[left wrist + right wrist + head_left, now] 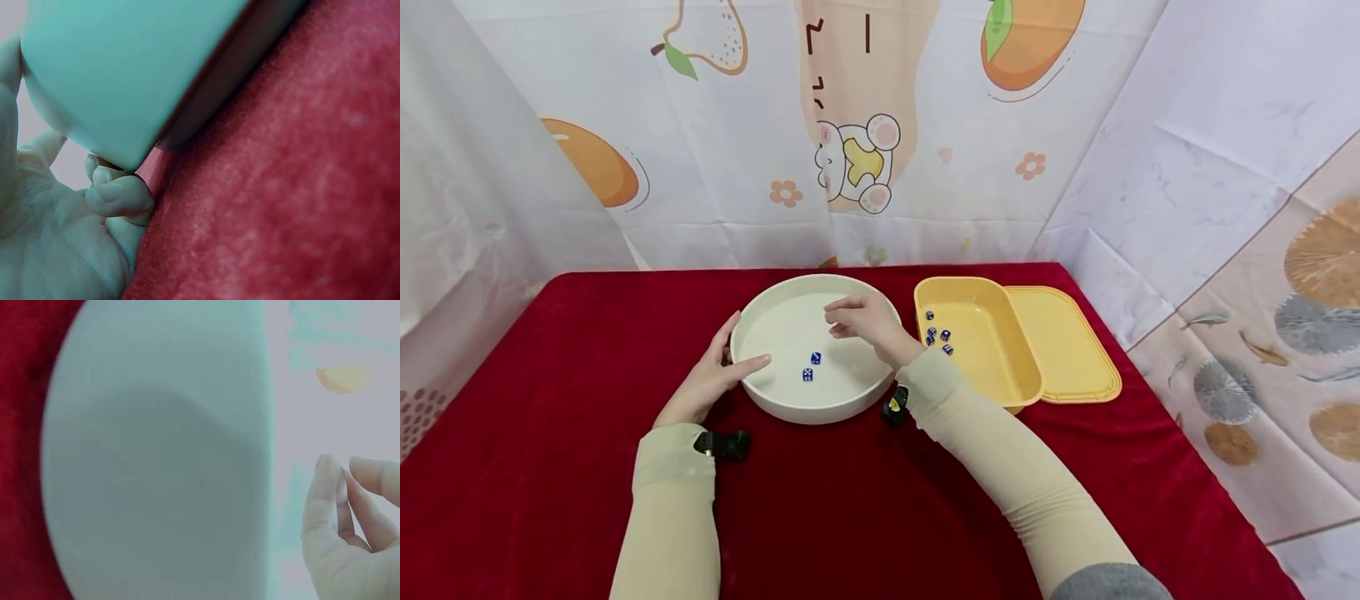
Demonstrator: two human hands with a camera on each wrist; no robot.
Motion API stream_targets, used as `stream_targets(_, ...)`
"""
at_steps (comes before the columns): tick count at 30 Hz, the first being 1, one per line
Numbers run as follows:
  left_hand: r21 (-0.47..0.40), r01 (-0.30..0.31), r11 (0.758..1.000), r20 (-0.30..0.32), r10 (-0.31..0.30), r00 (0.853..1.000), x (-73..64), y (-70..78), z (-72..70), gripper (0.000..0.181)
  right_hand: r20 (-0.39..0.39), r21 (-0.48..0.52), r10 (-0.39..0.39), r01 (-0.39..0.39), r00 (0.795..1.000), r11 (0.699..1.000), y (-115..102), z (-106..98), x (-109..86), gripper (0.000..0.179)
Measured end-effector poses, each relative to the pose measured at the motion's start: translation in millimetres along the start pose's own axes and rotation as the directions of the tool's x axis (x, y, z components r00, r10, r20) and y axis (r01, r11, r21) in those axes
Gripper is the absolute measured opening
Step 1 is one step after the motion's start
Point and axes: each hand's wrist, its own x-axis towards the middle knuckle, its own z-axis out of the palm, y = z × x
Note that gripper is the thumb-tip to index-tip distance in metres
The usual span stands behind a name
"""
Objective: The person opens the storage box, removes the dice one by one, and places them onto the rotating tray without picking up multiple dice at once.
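A round white tray (775, 329) with a raised rim stands on the table. Two blue dice (812, 367) with white pips lie on its floor, near the middle. My left hand (706, 382) grips the tray's left side, thumb over the rim. In the left wrist view its fingers (115, 197) curl at the bottom edge of the outer wall. Over the tray's right half hovers my right hand (871, 325), fingers loosely bent. The right wrist view shows a gap between thumb and fingertips (328, 465), with nothing held there.
Right of the tray stands a yellow plastic box (1024, 350), with several blue dice (945, 335) in its left part. Its flat yellow lid (1067, 346) lies against the box's right side. A red cloth (820, 500) covers the table; a printed white curtain (730, 167) hangs behind.
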Motion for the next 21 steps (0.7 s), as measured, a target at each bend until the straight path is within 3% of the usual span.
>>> stream_targets(12, 0.014, 0.009, 1.000, -0.005, -0.009, 1.000, 0.1, -1.1, -0.1, 0.100, -0.081, 0.003, -0.017, 0.017, 0.997, 1.000, -24, -34, 1.8, 0.025)
stream_targets(21, 0.019, 0.000, 1.000, -0.009, 0.000, 1.000, -0.9, 0.9, 0.8, 0.100, -0.142, 0.051, -0.029, 0.037, 0.989, 0.998, -23, -68, 7.9, 0.027)
